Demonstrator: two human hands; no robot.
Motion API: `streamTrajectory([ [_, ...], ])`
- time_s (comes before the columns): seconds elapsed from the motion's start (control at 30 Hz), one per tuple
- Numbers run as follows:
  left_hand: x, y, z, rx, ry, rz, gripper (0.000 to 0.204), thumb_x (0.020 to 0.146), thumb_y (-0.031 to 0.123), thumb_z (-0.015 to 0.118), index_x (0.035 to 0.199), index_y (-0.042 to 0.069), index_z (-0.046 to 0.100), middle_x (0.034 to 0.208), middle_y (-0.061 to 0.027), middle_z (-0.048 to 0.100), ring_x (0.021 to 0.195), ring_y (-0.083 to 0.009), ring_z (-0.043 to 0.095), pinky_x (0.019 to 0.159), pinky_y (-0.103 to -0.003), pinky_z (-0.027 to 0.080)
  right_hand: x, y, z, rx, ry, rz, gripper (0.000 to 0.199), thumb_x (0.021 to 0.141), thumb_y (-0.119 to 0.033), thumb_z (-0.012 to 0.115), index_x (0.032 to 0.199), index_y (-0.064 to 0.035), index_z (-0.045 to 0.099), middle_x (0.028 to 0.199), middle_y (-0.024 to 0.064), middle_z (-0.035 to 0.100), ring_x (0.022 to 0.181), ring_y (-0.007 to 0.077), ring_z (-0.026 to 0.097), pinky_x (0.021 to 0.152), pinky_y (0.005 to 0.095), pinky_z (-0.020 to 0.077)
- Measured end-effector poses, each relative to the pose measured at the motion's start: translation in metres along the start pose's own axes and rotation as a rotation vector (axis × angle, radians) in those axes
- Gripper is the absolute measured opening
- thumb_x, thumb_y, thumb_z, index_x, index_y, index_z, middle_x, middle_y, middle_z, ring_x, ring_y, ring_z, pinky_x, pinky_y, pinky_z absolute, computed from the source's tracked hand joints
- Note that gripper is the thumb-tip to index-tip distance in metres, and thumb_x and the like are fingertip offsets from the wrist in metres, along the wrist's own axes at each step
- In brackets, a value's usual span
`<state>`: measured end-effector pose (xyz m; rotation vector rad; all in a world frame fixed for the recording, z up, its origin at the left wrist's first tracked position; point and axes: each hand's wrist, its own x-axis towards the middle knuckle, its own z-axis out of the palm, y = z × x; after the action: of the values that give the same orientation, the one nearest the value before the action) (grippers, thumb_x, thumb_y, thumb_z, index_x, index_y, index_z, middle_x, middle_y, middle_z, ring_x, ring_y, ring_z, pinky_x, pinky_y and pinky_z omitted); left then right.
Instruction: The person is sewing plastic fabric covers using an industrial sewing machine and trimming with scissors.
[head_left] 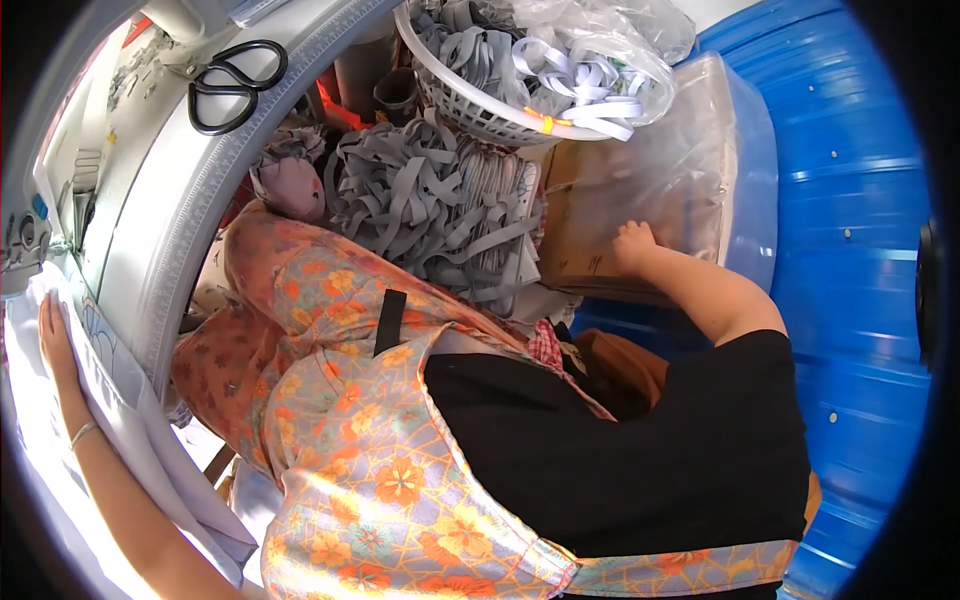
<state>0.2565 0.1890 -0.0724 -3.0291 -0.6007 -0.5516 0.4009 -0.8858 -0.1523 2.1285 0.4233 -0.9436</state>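
My left hand (55,335) lies with fingers stretched out along white fabric (130,410), which hangs over the table edge beside the sewing machine (25,235). A bracelet circles that wrist. On the other side, my right hand (634,246) is closed, its fingers curled in against a cardboard box (570,235) covered with clear plastic sheeting (650,160). Whatever those fingers may grip is too small or hidden to make out. A patterned floral apron (400,480) covers my lap.
Black-handled scissors (236,86) rest on the white table (165,180), whose curved-looking edge carries a measuring scale. A white basket (450,90) holds grey and white elastic bands. More grey elastic (400,190) is heaped below it. A blue corrugated wall (850,250) stands at the right.
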Motion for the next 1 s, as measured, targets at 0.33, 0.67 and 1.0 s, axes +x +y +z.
streamTrajectory([
  [0.33,-0.006,0.009,-0.015,-0.041,-0.025,-0.067,0.046,0.107,0.031,0.043,0.142,0.004,0.054,0.147,-0.0129,0.053,0.138,-0.0274,0.047,0.115,-0.035,0.034,0.021,-0.001,-0.006,0.138,0.042,0.005,0.024,0.085,-0.021,0.063,0.098,-0.0097,0.079,0.107,0.0148,0.074,0.103,0.0302,0.07,0.084,0.0416,0.0563],
  [0.67,-0.009,0.013,-0.01,-0.116,-0.022,-0.062,0.048,0.106,0.033,0.043,0.143,0.005,0.053,0.147,-0.0129,0.053,0.138,-0.0273,0.047,0.115,-0.035,0.033,0.031,0.032,-0.013,0.486,0.119,0.081,0.025,0.087,-0.025,0.06,0.096,-0.0113,0.079,0.105,0.0139,0.074,0.103,0.0354,0.07,0.087,0.048,0.0556],
  [1.0,-0.005,-0.005,0.0,-0.013,0.031,-0.025,0.048,0.106,0.036,0.044,0.142,0.006,0.055,0.146,-0.013,0.054,0.136,-0.0285,0.049,0.114,-0.036,0.035,0.005,0.009,-0.001,0.066,0.105,-0.018,0.029,0.087,-0.025,0.057,0.105,-0.0099,0.075,0.124,0.0111,0.062,0.122,0.0284,0.053,0.104,0.0442,0.0397],
])
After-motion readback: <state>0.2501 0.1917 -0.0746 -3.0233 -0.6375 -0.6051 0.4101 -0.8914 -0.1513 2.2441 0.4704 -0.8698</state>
